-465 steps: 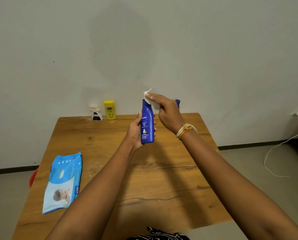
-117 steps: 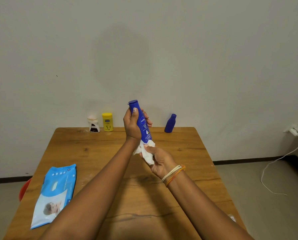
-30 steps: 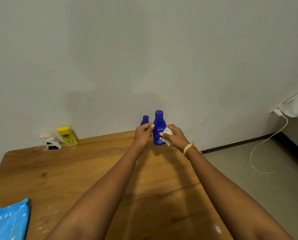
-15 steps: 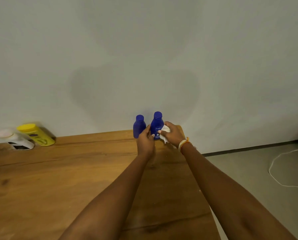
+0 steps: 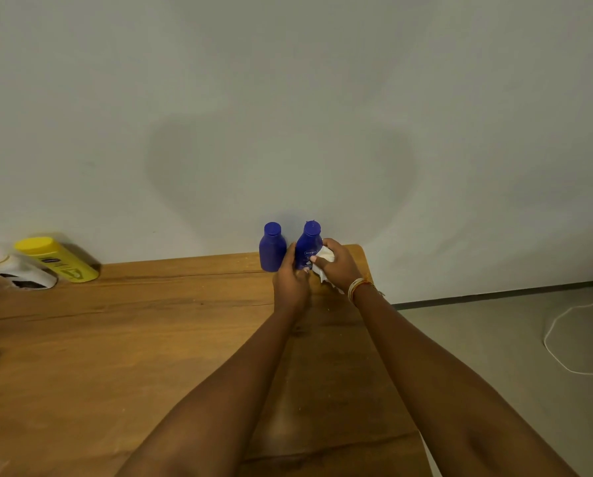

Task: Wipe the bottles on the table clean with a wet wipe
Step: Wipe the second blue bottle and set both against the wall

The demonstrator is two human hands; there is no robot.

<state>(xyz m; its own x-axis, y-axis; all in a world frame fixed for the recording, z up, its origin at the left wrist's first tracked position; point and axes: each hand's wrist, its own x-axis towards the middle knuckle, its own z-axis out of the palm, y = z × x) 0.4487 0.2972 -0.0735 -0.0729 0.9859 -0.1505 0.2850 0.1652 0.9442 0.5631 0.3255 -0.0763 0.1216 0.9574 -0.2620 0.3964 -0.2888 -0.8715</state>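
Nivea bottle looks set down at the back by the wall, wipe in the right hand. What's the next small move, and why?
Probably let go of the Nivea bottle and move the left hand to the plain blue bottle just left of it. The Nivea bottle stands upright at the table edge, and the right hand holds the wipe ready.

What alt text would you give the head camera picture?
Two hands reach to a blue lotion bottle at a wooden table's far edge; the right hand grips a white wipe. A smaller blue bottle stands beside it.
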